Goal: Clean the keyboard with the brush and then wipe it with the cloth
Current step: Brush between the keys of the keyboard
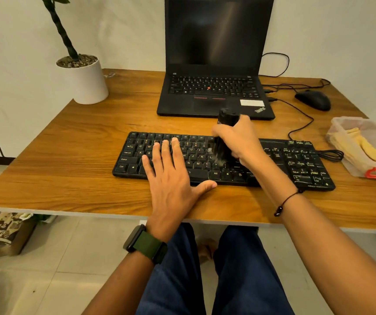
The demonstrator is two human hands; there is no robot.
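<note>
A black keyboard (296,162) lies across the wooden desk (80,155). My left hand (171,176) lies flat on its left half with fingers straight, the thumb at the front edge. My right hand (239,142) grips a black brush (225,119) upright, its bristles blurred on the keys near the middle of the keyboard. A yellow cloth (368,146) lies in a clear plastic box (339,130) at the desk's right edge.
A black laptop (214,64) stands open behind the keyboard, with a black mouse (313,100) and cables to its right. A white plant pot (84,80) sits at the back left. My legs show under the desk's front edge.
</note>
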